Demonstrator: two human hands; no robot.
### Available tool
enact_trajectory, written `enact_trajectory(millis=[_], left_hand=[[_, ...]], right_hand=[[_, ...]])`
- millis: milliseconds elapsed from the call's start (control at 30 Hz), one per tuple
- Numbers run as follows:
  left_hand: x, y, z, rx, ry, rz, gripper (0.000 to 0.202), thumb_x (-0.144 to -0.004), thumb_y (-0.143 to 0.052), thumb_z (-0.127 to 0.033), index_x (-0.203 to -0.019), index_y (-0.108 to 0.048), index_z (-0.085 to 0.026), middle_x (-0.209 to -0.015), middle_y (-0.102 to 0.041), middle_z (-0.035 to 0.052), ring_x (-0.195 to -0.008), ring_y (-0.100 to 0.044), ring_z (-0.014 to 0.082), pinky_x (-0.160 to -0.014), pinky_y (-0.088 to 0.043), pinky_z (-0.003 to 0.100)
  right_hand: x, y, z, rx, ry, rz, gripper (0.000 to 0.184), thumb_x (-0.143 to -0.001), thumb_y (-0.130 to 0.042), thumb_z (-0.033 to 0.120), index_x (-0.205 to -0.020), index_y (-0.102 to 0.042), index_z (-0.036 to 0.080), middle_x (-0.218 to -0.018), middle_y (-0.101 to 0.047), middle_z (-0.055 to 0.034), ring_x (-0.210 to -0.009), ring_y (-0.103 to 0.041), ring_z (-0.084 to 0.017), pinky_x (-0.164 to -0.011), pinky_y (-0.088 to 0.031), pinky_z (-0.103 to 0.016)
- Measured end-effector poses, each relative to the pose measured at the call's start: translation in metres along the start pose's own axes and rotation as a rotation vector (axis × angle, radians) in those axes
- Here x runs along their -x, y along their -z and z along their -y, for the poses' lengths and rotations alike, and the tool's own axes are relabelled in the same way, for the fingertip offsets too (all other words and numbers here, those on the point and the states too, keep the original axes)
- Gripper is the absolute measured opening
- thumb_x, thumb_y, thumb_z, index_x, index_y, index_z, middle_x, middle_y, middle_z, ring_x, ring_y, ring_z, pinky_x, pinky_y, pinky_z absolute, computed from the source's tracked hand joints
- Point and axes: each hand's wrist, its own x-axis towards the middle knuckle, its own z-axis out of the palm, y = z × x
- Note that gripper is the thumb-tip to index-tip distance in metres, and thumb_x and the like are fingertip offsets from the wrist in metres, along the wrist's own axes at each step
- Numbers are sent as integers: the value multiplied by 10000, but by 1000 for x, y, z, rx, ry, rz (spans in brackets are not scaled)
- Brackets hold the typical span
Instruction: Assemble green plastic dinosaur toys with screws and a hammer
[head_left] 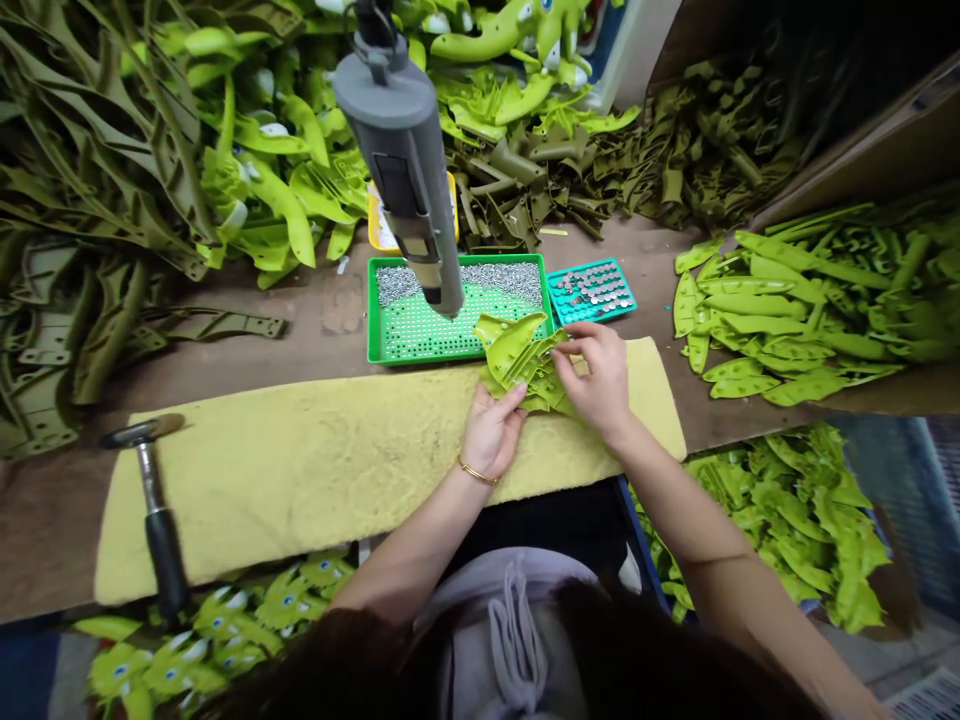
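My left hand [493, 430] grips a lime-green moulded plastic part [517, 352] from below, its thumb on the near edge. Ribs and small posts show on the part's inner face. At its right side, my right hand [596, 378] is closed in a pinch by the edge; whatever lies between those fingertips is too small to make out. Just beyond the hands is a green perforated tray [371, 310] with small silvery pieces heaped along its far side. A turquoise tray [559, 318] of round metal discs in rows sits to its right.
A grey electric screwdriver [409, 160] hangs over the green tray. On the yellow mat [300, 460], a hammer [154, 500] lies at the left. Olive parts [97, 150] pile up left; lime-green parts [810, 310] fill a box on the right. A yellow tray [375, 222] stands behind.
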Motion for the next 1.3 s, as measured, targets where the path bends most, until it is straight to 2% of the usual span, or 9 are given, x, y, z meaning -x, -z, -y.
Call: enact_trajectory(millis=[133, 267, 400, 567, 800, 967, 1100, 1200, 1300], left_hand=[[1, 0, 1, 6, 6, 2, 480, -613, -807, -119, -1021, -579, -234, -1003, -719, 0, -922, -673, 158, -881, -523, 331], [1, 0, 1, 7, -7, -11, 453, -608, -813, -119, -983, -579, -217, -968, -718, -2, -894, -673, 146, -849, -528, 305], [1, 1, 2, -15, 8, -7, 437, -606, -820, -138, -961, -575, -209, -936, -719, 1, -875, -677, 153, -854, -532, 323], [2, 3, 4, -27, 5, -30, 450, -585, -826, -140, -944, -564, -212, -923, -713, -12, -858, -670, 137, -775, -539, 271], [9, -2, -2, -145, 3, 6, 490, -576, -845, -210, -948, -527, -216, -953, -696, -25, -865, -670, 145, -784, -548, 301], [0, 6, -31, -416, 40, 78, 508, -569, -862, -286, -932, -525, -174, -903, -696, 17, -816, -669, 164, -795, -542, 330], [-23, 17, -55, -832, 92, 313, 485, -610, -823, -329, -1000, -595, -151, -1003, -696, 76, -927, -654, 219, -871, -506, 383], [-41, 14, -61, -1170, 39, 459, 544, -613, -804, -311, -1096, -607, -158, -1119, -667, 94, -1053, -611, 251, -923, -459, 381], [-50, 0, -54, -1419, -54, 580, 461, -614, -791, -274, -1041, -652, -170, -1030, -686, 63, -969, -621, 235, -867, -462, 342]], right_hand=[[14, -9, 6, 132, 11, 12, 152, -884, -554, 311, -850, -664, 211, -1031, -684, -86, -993, -589, -216, -908, -411, -419], [17, 7, 3, 152, 15, 193, 277, -894, -530, 364, -1106, -653, 235, -1317, -586, -108, -1192, -512, -269, -1010, -370, -488], [16, 23, -11, -210, -315, 245, 447, -887, -505, 358, -1309, -490, 214, -1332, -566, -134, -1231, -526, -240, -1023, -423, -483], [13, 24, -19, -612, -642, 252, 309, -772, -629, 306, -1048, -568, 183, -813, -672, -18, -784, -656, -144, -800, -536, -336], [7, 47, -6, -799, -685, 359, 220, -764, -654, 353, -906, -601, 194, -778, -645, 15, -648, -616, -96, -693, -537, -287], [14, 63, 0, -474, -319, 592, 167, -803, -629, 287, -946, -633, 202, -948, -686, -44, -806, -630, -146, -750, -523, -316], [27, 68, 15, -122, 121, 787, 183, -909, -463, 213, -947, -639, 187, -914, -666, -79, -852, -611, -176, -763, -501, -328], [37, 62, 28, 11, 372, 841, 209, -927, -433, 229, -920, -637, 184, -950, -642, -95, -892, -583, -204, -771, -488, -351], [50, 46, 41, 20, 500, 849, 205, -910, -488, 282, -1039, -603, 172, -1105, -620, -118, -1003, -559, -236, -833, -486, -379]])
